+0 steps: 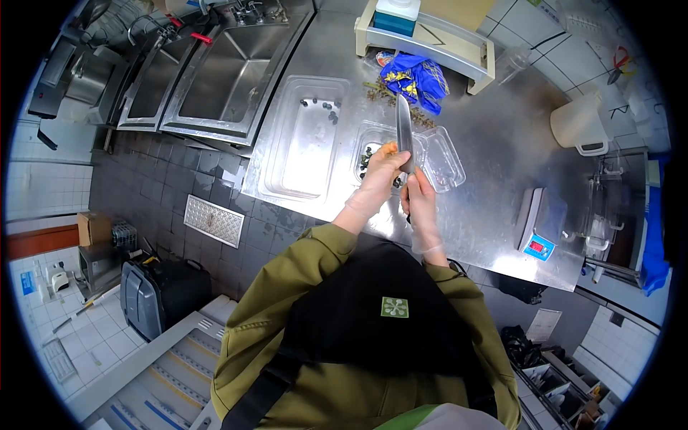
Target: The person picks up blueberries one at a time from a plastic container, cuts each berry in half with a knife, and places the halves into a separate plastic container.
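Observation:
A kitchen knife [404, 125] points away from me, blade up the view. My right hand [420, 192], in a clear glove, is closed around its handle. My left hand [382, 172], also gloved, has its fingers curled and its thumb against the blade near the handle; whatever sits in that grip is hidden. Below my hands is a clear plastic container [360, 131] with dark round fruits [366, 156], possibly grapes. Its clear lid [446, 161] stands open on the right. To the left, a large clear tub [297, 154] contains several more dark fruits [334, 115].
Behind the container lie a blue bag [418, 77] and stem scraps [378, 90]. A cream-coloured shelf [451, 54] stands at the back. On the right are a digital scale [540, 226] and a white jug [579, 125]. Steel sinks [228, 75] are at the upper left.

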Tool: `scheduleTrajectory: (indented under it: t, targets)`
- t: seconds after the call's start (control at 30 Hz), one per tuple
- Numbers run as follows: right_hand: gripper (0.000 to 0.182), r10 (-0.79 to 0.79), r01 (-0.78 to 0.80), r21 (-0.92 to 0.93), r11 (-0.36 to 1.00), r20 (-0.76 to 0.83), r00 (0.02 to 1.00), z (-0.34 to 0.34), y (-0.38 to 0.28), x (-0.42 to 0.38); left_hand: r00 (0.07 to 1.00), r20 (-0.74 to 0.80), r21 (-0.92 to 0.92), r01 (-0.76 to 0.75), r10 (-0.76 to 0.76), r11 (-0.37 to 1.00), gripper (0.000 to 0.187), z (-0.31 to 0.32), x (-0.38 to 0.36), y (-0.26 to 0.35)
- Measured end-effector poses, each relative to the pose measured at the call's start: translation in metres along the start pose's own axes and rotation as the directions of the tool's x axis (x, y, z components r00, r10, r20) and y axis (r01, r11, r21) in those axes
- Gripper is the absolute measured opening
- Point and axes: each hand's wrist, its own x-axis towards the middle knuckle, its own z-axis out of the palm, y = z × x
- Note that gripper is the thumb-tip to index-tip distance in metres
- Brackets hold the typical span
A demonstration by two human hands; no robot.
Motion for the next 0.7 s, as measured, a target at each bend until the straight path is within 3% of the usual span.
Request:
scheduleTrajectory:
  t: [0.2,0.37,0.47,0.57,0.67,0.7]
  targets:
    - [0.036,-0.056,0.061,0.074,0.995,-0.068,0.996,-0.004,0.012,0.007,0.999,-0.033,-0.032,-0.036,0.035,0.999,0.020,-0.010,0.010,-0.009]
    - [0.021,-0.088,0.085,0.113,0.990,0.018,0.996,-0.011,0.006,0.007,0.995,-0.056,0.045,-0.085,0.087,0.995,0.019,-0.011,0.011,-0.009]
    - [0.017,-0.046,0.043,0.105,0.994,0.035,0.998,-0.014,0.008,0.010,0.990,0.136,-0.052,0.036,-0.028,0.998,0.021,-0.007,0.003,0.004]
    - [0.019,-0.030,0.033,0.116,0.993,-0.024,0.999,-0.014,0.010,0.014,0.987,0.121,0.076,0.094,-0.102,0.993,0.028,-0.010,0.001,0.005]
    - [0.019,-0.071,0.079,0.120,0.990,-0.071,0.995,-0.019,0.012,0.019,0.986,0.134,0.099,0.089,-0.102,0.991,0.030,-0.023,0.011,-0.005]
    - [0.019,-0.091,0.100,0.118,0.988,-0.080,0.993,-0.021,0.013,0.020,0.994,0.108,0.146,0.019,-0.035,0.989,0.029,-0.022,0.010,-0.005]
